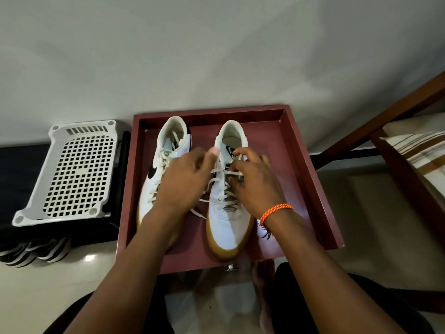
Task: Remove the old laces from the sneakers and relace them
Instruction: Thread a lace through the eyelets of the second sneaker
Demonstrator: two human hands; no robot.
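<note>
- Sneakers: a white pair with gum-coloured soles stands side by side inside the dark red tray (313,189), toes toward the tray's near edge and heel openings toward its far wall.
- The right sneaker (228,225) sits right of the tray's middle; its cream lace (222,201) is threaded in crossed rows, and a loose length trails off its left side onto the tray floor between the two shoes.
- The right hand (255,184), with an orange braided band (275,212) on its wrist, lies over the right sneaker's laced part; its fingers are curled, and the fingertips (237,156) appear to pinch a strand of the lace near the tongue, though motion blur makes the exact grip uncertain.
- The left hand (185,182) reaches across from the tray's left half, covering much of the left sneaker (168,145); its fingers stretch toward the right sneaker's upper eyelets and are blurred, so I cannot tell whether they hold the lace.
- The left sneaker shows a black swoosh on its outer side and its own cream lace running up to the collar.
- Left of the tray, a white perforated plastic basket (72,174) lies upturned on a black surface.
- Right of the tray stands a dark wooden frame (385,121).
</note>
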